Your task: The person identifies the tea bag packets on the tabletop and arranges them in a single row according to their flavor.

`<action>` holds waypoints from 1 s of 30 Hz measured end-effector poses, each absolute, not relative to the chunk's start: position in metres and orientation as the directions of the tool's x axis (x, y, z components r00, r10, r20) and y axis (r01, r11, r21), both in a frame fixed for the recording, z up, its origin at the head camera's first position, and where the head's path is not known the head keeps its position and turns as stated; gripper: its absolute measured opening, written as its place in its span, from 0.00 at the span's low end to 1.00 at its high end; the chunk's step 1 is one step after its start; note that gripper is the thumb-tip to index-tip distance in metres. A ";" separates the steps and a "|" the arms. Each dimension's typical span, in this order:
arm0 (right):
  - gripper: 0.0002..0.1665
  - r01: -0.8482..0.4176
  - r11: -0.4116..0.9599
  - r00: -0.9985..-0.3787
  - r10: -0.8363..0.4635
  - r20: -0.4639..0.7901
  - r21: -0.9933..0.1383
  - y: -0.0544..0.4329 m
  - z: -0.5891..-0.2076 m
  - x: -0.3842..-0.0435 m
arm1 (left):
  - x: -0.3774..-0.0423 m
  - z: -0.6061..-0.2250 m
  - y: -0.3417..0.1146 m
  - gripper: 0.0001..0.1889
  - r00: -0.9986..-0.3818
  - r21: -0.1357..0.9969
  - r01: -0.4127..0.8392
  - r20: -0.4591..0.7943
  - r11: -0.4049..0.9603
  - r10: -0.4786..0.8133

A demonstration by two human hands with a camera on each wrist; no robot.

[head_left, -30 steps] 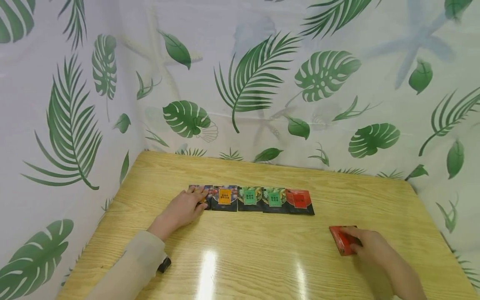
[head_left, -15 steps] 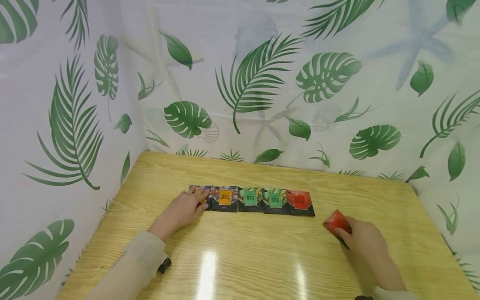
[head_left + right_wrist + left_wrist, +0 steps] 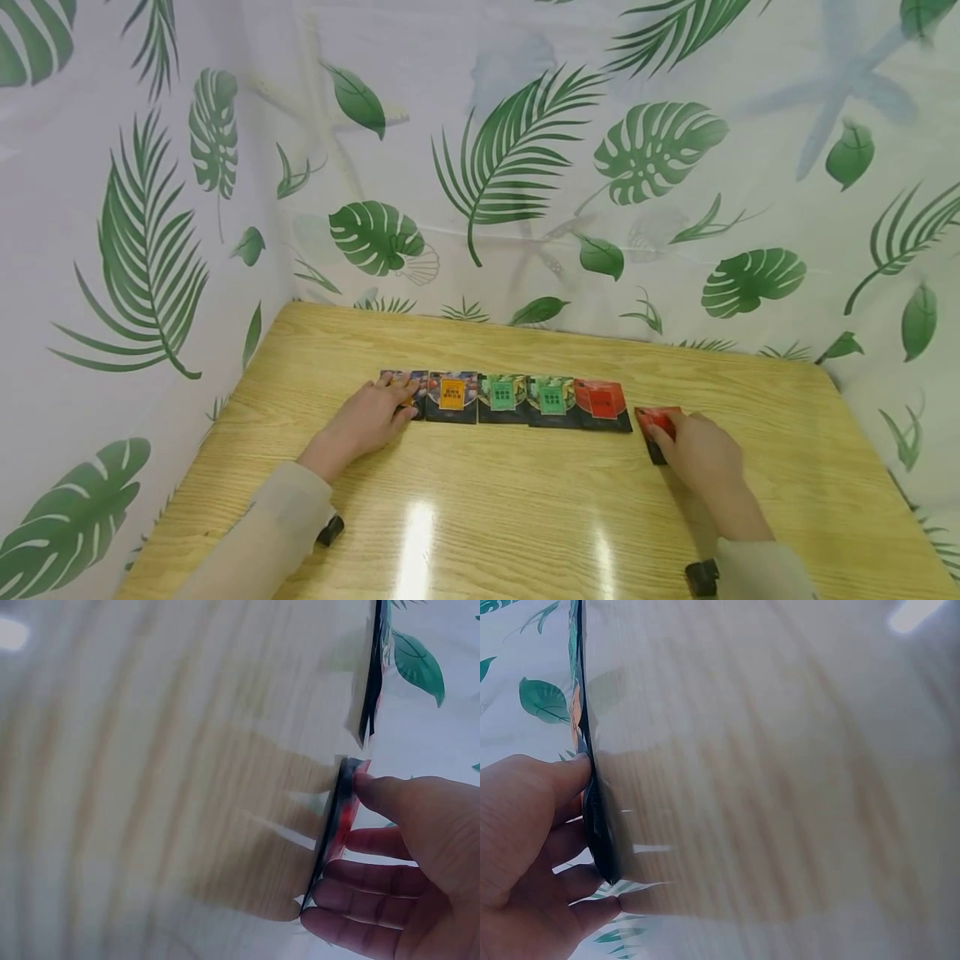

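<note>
Flat foil snack packets lie in a row along the table. My left hand [image 3: 369,417] rests on the leftmost packet [image 3: 422,403], purple and orange, its fingers spread over the top and partly hiding it. In the left wrist view the thumb touches that dark packet's edge. To its right come an orange-label packet [image 3: 452,397], two green-label packets [image 3: 502,393] and a red packet [image 3: 603,405]. Just past the row's right end, my right hand [image 3: 705,458] grips another red packet [image 3: 654,451] between thumb and fingers, low over the table and apart from the row.
The wooden table [image 3: 495,508] reaches back to a white cloth [image 3: 525,275] printed with green leaves, which also hangs on the left side. A black strap piece [image 3: 702,577] shows at the right wrist, another [image 3: 330,530] at the left.
My right hand has carried its red packet left and away from me, turning it on the way, up close to the row's right end. The left hand has stayed in place.
</note>
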State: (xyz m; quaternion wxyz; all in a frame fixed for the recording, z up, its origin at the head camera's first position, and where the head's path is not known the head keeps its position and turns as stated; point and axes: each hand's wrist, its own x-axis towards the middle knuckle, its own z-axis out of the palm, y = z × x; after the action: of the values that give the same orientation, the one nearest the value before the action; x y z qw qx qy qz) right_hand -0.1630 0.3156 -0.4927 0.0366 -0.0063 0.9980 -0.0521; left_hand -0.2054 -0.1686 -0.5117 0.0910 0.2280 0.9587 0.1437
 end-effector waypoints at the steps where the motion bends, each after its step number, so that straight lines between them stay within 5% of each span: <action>1: 0.31 -0.010 0.994 -0.997 -0.017 -0.069 -0.110 0.315 -0.493 -0.165 | -0.205 -0.512 -0.169 0.29 -0.880 0.319 0.408 -0.113 0.856 0.462; 21: 0.32 0.077 0.981 -0.993 0.059 -0.102 -0.177 0.311 -0.500 -0.195 | -0.203 -0.510 -0.169 0.28 -0.881 0.326 0.398 -0.123 0.857 0.456; 26: 0.27 -0.057 0.978 -0.997 -0.045 0.063 -0.200 0.310 -0.503 -0.186 | -0.204 -0.511 -0.169 0.29 -0.884 0.330 0.394 -0.120 0.858 0.452; 30: 0.30 -0.184 0.956 -0.983 -0.182 0.030 -0.228 0.312 -0.505 -0.183 | -0.205 -0.509 -0.169 0.29 -0.885 0.326 0.394 -0.118 0.859 0.451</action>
State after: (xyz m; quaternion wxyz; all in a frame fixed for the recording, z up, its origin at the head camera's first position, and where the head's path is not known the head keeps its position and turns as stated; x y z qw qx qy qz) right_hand -0.1827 0.3116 -0.5045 -0.0045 -0.0926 0.9889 -0.1159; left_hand -0.2050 -0.1692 -0.5090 0.0956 0.2203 0.9594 0.1478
